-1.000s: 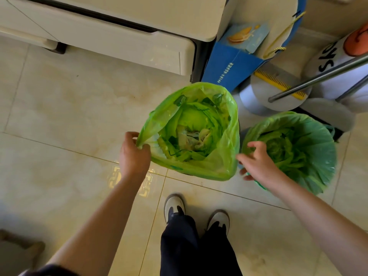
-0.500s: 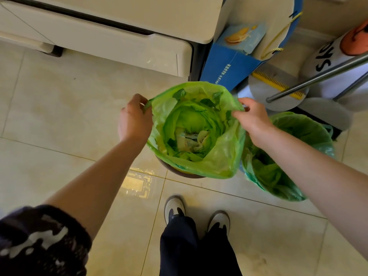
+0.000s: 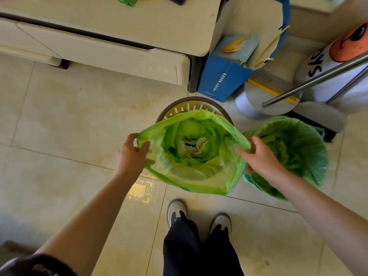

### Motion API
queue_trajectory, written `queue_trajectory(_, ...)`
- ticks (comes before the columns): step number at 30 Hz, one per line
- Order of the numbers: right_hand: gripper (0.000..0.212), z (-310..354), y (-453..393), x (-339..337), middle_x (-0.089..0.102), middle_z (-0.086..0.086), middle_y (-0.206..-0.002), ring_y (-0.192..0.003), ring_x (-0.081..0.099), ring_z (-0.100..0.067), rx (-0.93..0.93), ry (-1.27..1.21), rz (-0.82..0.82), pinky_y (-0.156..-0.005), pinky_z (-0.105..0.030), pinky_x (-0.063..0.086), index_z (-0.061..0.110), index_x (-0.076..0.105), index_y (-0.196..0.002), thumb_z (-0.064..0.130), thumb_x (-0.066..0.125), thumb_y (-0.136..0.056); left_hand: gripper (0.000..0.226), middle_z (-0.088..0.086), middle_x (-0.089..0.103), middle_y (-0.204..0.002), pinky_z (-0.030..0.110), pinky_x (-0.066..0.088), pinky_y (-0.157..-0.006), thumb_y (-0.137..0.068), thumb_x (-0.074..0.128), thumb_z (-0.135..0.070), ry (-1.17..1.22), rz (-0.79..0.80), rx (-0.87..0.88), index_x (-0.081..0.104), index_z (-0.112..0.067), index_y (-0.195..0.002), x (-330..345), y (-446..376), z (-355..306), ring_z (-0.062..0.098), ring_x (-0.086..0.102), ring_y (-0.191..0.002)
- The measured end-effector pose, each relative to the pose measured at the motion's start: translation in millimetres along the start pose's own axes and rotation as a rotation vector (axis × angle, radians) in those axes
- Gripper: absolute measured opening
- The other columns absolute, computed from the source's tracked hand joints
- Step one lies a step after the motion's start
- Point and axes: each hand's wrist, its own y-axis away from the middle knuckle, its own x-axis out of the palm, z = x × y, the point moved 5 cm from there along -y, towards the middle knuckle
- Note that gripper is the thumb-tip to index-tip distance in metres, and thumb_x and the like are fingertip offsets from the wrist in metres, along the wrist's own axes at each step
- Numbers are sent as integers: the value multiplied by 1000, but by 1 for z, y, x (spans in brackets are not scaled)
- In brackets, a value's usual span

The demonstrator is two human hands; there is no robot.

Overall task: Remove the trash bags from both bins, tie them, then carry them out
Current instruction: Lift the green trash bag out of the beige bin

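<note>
Both hands (image 3: 132,154) (image 3: 260,158) grip crinkly translucent green bag (image 3: 199,176) rim; slotted round bin (image 3: 191,106) behind.

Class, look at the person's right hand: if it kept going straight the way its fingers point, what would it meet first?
The right hand points up and left toward the lifted green bag. Its fingertips already look to be at that bag's right edge, so the bag comes first, though depth is unclear.

Left hand (image 3: 132,154) and right hand (image 3: 260,156) pinch opposite rim edges of a green trash bag (image 3: 199,176) lifted partly clear of its slotted bin (image 3: 191,107); a second lined bin (image 3: 298,148) stands just beside.
</note>
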Motion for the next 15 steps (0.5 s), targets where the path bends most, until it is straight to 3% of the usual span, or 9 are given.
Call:
queue_trajectory(3,17,1,-3,15,65,-4,-97,-78,66,-24,45,110,96,-46,-27,49,24,55,-105,25,61,-89,35,14,70,-94,47,60,-70,-93,52,-18,-193,81,56,56,-19,-128,6,-5,-14,32,70,-75)
queue_trajectory(7,19,16,1,13,67,-18,-82,-56,60,-25,-103,124,-51,-40,-20,44,14,65,-87,7,49,-91,34,13,70,-87,49,61,-70,-93,44,-4,131,66,-79,65,-15,-116,1,-3,-22,32,70,-81)
queue_trajectory(10,21,30,10,1,68,-29,-82,-60,61,-27,-179,-5,-154,-57,-39,57,0,69,-85,5,50,-91,35,11,69,-84,50,60,-70,-89,45,5,235,88,-53,69,-16,-104,0,11,-36,31,71,-78)
queue_trajectory(12,20,41,18,-7,70,-27,-82,-67,64,-30,-208,-100,-157,-70,-50,58,-1,72,-90,5,52,-91,38,13,70,-85,48,61,-70,-87,45,9,243,89,-1,70,-20,-94,-4,25,-49,31,71,-77)
queue_trajectory(15,20,67,37,-24,72,-21,-84,-73,64,-25,-289,-120,-189,-75,-39,56,8,75,-89,9,55,-91,36,11,70,-80,35,61,-60,-87,47,10,320,66,52,70,-15,-98,-17,44,-71,23,71,-69)
